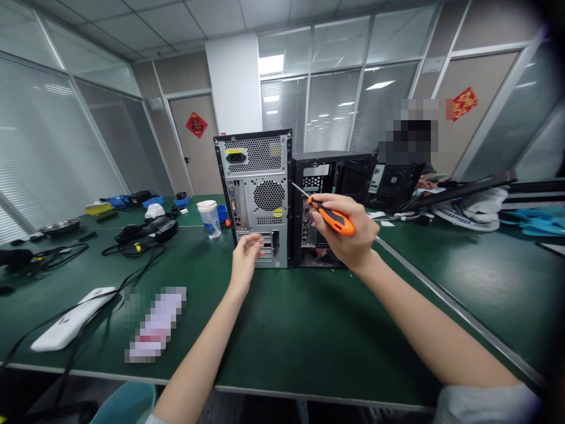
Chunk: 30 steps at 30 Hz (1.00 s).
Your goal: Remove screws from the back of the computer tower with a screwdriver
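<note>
A computer case (253,159) stands upright on the green table (309,341), its metal back panel facing me. Over its lower slots is my left hand (248,256), fingers bent and close together; whether something small is between them cannot be made out. My right hand (353,227) grips an orange and black screwdriver (339,219), whose shaft points up and left, its tip by the right edge of the panel. Just to the right stands a second, black case (333,156) with an open side, partly behind my right hand.
Left of the cases are a lidded cup (209,219), a black headset-like device (152,229), cables and a white power bank-like object (73,321). Another person (408,138) sits behind a black case (391,185) at the right. Small screws lie near the cases.
</note>
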{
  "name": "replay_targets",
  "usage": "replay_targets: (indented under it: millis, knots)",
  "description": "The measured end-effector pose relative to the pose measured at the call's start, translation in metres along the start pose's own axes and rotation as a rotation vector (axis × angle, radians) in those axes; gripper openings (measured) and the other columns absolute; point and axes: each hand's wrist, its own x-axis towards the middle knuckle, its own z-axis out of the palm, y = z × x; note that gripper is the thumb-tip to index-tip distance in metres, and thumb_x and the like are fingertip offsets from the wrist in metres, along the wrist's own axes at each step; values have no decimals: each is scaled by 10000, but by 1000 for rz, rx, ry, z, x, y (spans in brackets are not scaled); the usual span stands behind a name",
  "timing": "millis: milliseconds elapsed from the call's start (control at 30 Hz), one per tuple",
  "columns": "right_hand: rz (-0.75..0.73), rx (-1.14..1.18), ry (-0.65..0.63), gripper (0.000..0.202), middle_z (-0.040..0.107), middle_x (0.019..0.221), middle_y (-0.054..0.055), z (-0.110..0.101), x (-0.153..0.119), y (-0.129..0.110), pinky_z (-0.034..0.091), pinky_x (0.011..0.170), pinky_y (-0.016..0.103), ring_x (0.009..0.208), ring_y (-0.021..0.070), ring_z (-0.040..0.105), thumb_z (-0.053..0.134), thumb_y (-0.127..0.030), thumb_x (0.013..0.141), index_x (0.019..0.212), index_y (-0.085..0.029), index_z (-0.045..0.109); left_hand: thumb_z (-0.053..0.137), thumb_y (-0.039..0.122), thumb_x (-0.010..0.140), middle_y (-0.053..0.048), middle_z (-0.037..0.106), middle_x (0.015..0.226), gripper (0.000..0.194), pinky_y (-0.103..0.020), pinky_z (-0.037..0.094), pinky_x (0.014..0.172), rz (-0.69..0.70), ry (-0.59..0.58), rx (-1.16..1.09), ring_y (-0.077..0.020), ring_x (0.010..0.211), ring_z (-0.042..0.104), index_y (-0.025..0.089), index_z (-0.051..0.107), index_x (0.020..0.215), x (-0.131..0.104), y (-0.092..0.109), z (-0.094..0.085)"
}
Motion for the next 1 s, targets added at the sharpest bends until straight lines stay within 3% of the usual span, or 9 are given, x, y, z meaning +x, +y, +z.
replay_targets:
  millis: [233, 433, 567, 700, 1000]
  knots:
    - [-57, -89, 57, 168, 724, 1064, 49, 19, 2, 21, 640, 790, 377, 987, 189, 705, 598, -258, 887, 1038, -265, 523, 572, 244, 781, -82, 597, 1180, 282, -344, 482, 965, 168, 100, 320, -171, 1056, 570, 180, 616, 1052, 6, -8, -9]
    - [-92, -120, 66, 178, 717, 1090, 50, 25, 1, 34, 631, 834, 396, 1016, 198, 698, 587, -266, 895, 1062, -268, 527, 571, 218, 786, -100, 470, 1369, 514, -447, 291, 1180, 308, 229, 554, -242, 1336, 404, 234, 489, 1293, 10, -15, -16]
    - [-84, -130, 46, 172, 713, 1103, 46, 26, 0, 39, 631, 836, 396, 1025, 194, 694, 572, -286, 904, 1068, -272, 520, 587, 240, 783, -127, 337, 1519, 705, -480, 180, 1232, 254, 208, 562, -277, 1440, 283, 207, 320, 1434, 15, -24, -20]
    - [-54, -68, 39, 160, 709, 1108, 39, 27, 0, 42, 616, 865, 406, 1032, 199, 688, 584, -298, 898, 1049, -273, 537, 577, 249, 788, -147, 224, 1581, 767, -470, 138, 1246, 200, 153, 583, -275, 1490, 187, 171, 252, 1479, 20, -33, -21]
    - [-78, -116, 34, 169, 715, 1104, 48, 29, -2, 47, 621, 856, 388, 1036, 189, 691, 570, -290, 907, 1068, -263, 527, 581, 235, 777, -165, 221, 1566, 760, -503, 158, 1233, 248, 139, 622, -286, 1494, 177, 182, 270, 1469, 23, -46, -21]
